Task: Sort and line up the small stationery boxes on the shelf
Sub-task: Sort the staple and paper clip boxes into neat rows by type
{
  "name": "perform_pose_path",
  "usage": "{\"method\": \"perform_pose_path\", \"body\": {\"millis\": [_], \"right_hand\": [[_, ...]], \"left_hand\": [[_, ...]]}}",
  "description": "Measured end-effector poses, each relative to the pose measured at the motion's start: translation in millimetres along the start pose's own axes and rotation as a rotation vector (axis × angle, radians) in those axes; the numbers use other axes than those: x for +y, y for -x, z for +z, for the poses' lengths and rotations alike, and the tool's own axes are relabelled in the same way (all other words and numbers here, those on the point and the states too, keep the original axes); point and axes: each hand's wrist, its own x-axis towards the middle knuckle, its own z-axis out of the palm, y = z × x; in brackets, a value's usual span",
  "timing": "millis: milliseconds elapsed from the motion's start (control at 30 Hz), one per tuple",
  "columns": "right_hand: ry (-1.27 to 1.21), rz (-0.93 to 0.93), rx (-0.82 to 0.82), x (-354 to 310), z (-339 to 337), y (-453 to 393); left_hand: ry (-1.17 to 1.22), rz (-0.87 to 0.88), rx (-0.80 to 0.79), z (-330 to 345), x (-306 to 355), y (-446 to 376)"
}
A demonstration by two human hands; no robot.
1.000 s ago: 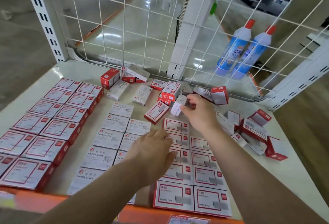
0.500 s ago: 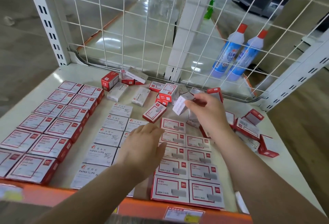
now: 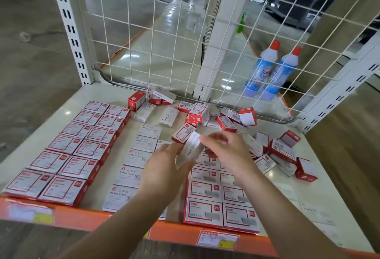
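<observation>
Resting between both hands (image 3: 164,168) (image 3: 228,151): paper-clip box (image 3: 190,149).

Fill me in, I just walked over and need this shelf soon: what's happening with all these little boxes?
A person is sorting stationery boxes on the shelf. Both hands hold one white paper-clip box above the rows: the left hand from below, the right hand pinching its top. Three blocks are already lined up: red-framed boxes at left, white paper-clip boxes in the middle, staple boxes at right. A loose pile at the back and right is unsorted.
</observation>
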Motion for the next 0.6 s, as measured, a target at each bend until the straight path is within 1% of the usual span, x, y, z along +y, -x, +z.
{"method": "perform_pose_path", "body": {"millis": [133, 233, 367, 433, 533, 600], "right_hand": [[0.009, -0.013, -0.02, 1.1, 2.9, 4.4], [-0.033, 0.018, -0.059, 2.7, -0.6, 7.3], [-0.035, 0.101, -0.138, 5.5, -5.2, 8.6], [-0.022, 0.133, -0.171, 3.7, -4.2, 8.8], [0.012, 0.145, -0.171, 0.9, -1.6, 9.6], [0.012, 0.169, -0.169, 2.0, -0.9, 10.0]], "left_hand": [[0.0, 0.02, 0.054, -3.0, -0.8, 1.5], [-0.04, 0.036, 0.064, -7.3, -0.6, 3.5], [-0.194, 0.15, 0.064, -14.2, -4.1, 6.9], [-0.312, 0.248, 0.043, -17.6, -4.0, 9.4], [-0.336, 0.357, 0.073, -13.1, -13.1, 9.2], [-0.322, 0.392, 0.069, -11.8, -16.0, 9.7]]}}
